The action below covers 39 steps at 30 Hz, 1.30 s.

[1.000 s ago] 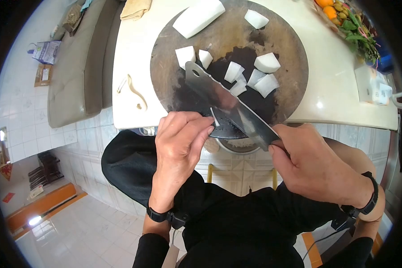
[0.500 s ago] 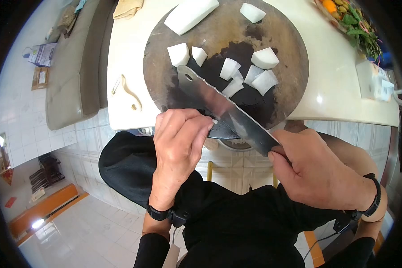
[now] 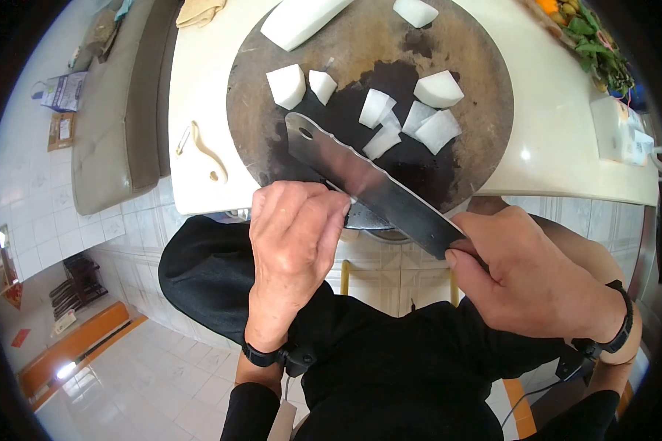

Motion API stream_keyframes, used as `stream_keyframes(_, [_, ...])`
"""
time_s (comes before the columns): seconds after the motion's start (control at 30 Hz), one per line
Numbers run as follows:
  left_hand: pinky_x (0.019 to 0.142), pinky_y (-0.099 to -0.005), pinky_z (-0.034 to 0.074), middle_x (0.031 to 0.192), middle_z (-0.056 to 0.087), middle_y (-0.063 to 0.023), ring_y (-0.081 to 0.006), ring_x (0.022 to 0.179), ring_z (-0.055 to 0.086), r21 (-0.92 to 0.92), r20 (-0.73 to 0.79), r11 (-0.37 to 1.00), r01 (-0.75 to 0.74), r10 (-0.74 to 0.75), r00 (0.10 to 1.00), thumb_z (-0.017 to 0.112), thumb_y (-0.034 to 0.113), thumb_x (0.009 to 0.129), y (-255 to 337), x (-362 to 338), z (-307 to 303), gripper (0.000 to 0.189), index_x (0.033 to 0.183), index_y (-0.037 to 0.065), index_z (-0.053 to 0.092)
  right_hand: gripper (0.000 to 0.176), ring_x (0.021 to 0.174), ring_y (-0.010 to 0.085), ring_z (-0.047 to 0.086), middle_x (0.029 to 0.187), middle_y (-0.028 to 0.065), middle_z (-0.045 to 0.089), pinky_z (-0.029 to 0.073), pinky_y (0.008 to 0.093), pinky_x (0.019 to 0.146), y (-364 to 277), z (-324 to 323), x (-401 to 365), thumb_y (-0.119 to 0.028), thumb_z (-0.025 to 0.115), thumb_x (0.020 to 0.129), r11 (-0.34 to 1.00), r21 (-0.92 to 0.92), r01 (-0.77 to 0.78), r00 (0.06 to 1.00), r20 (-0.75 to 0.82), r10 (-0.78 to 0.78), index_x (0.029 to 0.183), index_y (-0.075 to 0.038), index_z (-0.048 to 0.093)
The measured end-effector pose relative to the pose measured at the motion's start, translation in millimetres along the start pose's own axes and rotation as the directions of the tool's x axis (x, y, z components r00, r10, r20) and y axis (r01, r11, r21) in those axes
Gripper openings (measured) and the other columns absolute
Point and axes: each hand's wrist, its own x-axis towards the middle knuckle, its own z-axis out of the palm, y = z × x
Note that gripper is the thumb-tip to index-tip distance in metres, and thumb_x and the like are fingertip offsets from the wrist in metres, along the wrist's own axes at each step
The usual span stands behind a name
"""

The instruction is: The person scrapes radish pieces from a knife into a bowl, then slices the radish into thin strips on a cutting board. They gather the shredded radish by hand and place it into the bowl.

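My right hand (image 3: 526,275) is closed round the handle of a cleaver (image 3: 375,187). The broad blade points up and left over the near part of the round wooden chopping board (image 3: 478,81). Curled at the board's near edge, my left hand (image 3: 294,239) pinches a piece of white radish (image 3: 353,199) against the blade. Only a small white bit of it shows past the fingertips. Beyond the blade lie several radish chunks (image 3: 438,90) and thin radish slices (image 3: 438,131). A long peeled radish length (image 3: 301,22) rests at the far left of the board.
On the cream table (image 3: 198,95), a white-handled peeler (image 3: 210,154) lies left of the board. A folded tan cloth (image 3: 200,10) is at the far left. At right are a basket of fruit and greens (image 3: 599,55) and a white box (image 3: 621,132).
The view has shifted slightly, so the board and radish pieces sit a little higher and mostly further left. Both hands keep their grips, and the cleaver stays close to my left fingertips.
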Motion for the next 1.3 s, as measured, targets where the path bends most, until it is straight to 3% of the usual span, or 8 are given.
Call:
stream_keyframes(0.87, [0.068, -0.0308, 0.046, 0.081, 0.064, -0.0057, -0.0195, 0.076, 0.059, -0.034, 0.045, 0.998, 0.061, -0.059, 0.997, 0.074, -0.003, 0.073, 0.1, 4.0, -2.9, 0.013, 0.083, 0.005, 0.069, 0.011, 0.052, 0.0255, 0.05, 0.062, 0.0174, 0.054, 0.04, 0.0356, 0.052, 5.2, 4.2, 4.8, -0.004, 0.055, 0.087, 0.997, 0.071, -0.011, 1.0, 0.007, 0.01, 0.082, 0.006, 0.053])
stream_keyframes(0.97, [0.069, -0.0308, 0.046, 0.081, 0.065, -0.0058, -0.0197, 0.076, 0.06, -0.034, 0.042, 0.998, 0.058, -0.057, 0.997, 0.073, -0.003, 0.073, 0.0, 4.7, -3.5, 0.013, 0.083, 0.004, 0.069, 0.015, 0.062, 0.0442, 0.056, 0.062, 0.0251, 0.052, 0.044, 0.0467, 0.059, 5.8, 6.4, 6.8, -0.007, 0.053, 0.086, 0.997, 0.083, -0.004, 1.0, -0.013, 0.005, 0.077, 0.004, 0.053])
stream_keyframes(1.03, [0.069, -0.0309, 0.046, 0.081, 0.065, -0.0059, -0.0197, 0.076, 0.06, -0.032, 0.041, 0.998, 0.049, -0.047, 0.998, 0.073, -0.003, 0.074, -0.1, 4.9, -3.5, 0.013, 0.083, 0.004, 0.069, 0.012, 0.051, 0.0173, 0.051, 0.061, 0.0119, 0.056, 0.042, 0.0315, 0.051, 10.4, 8.6, 9.1, -0.005, 0.052, 0.089, 0.996, 0.075, 0.057, 0.998, -0.006, -0.056, 0.083, 0.005, 0.053])
stream_keyframes(1.07, [0.069, -0.0309, 0.046, 0.081, 0.065, -0.006, -0.0198, 0.076, 0.06, -0.038, 0.04, 0.998, 0.051, -0.05, 0.998, 0.073, -0.003, 0.074, -0.4, 4.8, -3.2, 0.012, 0.083, 0.004, 0.069, 0.012, 0.051, 0.0173, 0.051, 0.061, 0.0119, 0.056, 0.042, 0.0315, 0.051, 11.5, 10.3, 9.4, -0.005, 0.052, 0.089, 0.996, 0.075, 0.057, 0.998, -0.006, -0.056, 0.083, 0.005, 0.053])
stream_keyframes(1.13, [0.069, -0.031, 0.046, 0.081, 0.065, -0.0062, -0.0199, 0.076, 0.06, -0.043, 0.038, 0.998, 0.053, -0.051, 0.998, 0.073, -0.003, 0.074, -0.6, 4.5, -2.9, 0.012, 0.083, 0.004, 0.069, 0.014, 0.066, 0.0405, 0.057, 0.063, 0.0232, 0.055, 0.044, 0.0459, 0.058, 12.4, 13.7, 10.8, -0.008, 0.056, 0.084, 0.999, 0.038, 0.033, 0.999, -0.035, -0.032, 0.076, 0.003, 0.056])
stream_keyframes(1.17, [0.07, -0.0311, 0.046, 0.081, 0.065, -0.0064, -0.0202, 0.077, 0.06, -0.044, 0.039, 0.998, 0.053, -0.052, 0.998, 0.073, -0.003, 0.074, -0.8, 4.2, -3.1, 0.012, 0.083, 0.004, 0.069, 0.014, 0.066, 0.0405, 0.057, 0.063, 0.0232, 0.055, 0.044, 0.0459, 0.058, 13.5, 14.4, 12.4, -0.008, 0.056, 0.084, 0.999, 0.038, 0.034, 0.999, -0.036, -0.033, 0.076, 0.003, 0.056])
stream_keyframes(1.23, [0.07, -0.0313, 0.046, 0.081, 0.065, -0.0066, -0.0204, 0.077, 0.06, -0.044, 0.04, 0.998, 0.051, -0.049, 0.998, 0.073, -0.003, 0.074, -0.5, 4.3, -3.4, 0.012, 0.082, 0.004, 0.069, 0.012, 0.048, 0.0196, 0.047, 0.057, 0.012, 0.051, 0.041, 0.0329, 0.05, 15.2, 13.9, 16.2, -0.005, 0.05, 0.089, 0.952, -0.081, 0.296, 0.955, 0.022, -0.295, 0.081, 0.004, 0.051])
stream_keyframes(1.3, [0.071, -0.0315, 0.046, 0.081, 0.065, -0.007, -0.0211, 0.077, 0.06, -0.045, 0.036, 0.998, 0.054, -0.052, 0.998, 0.073, -0.003, 0.074, 0.3, 4.7, -3.6, 0.012, 0.082, 0.003, 0.068, 0.012, 0.051, 0.0252, 0.048, 0.059, 0.0148, 0.052, 0.04, 0.0358, 0.051, 13.0, 15.9, 18.8, -0.005, 0.051, 0.089, 0.942, -0.135, 0.308, 0.949, -0.028, -0.314, 0.081, 0.004, 0.051])
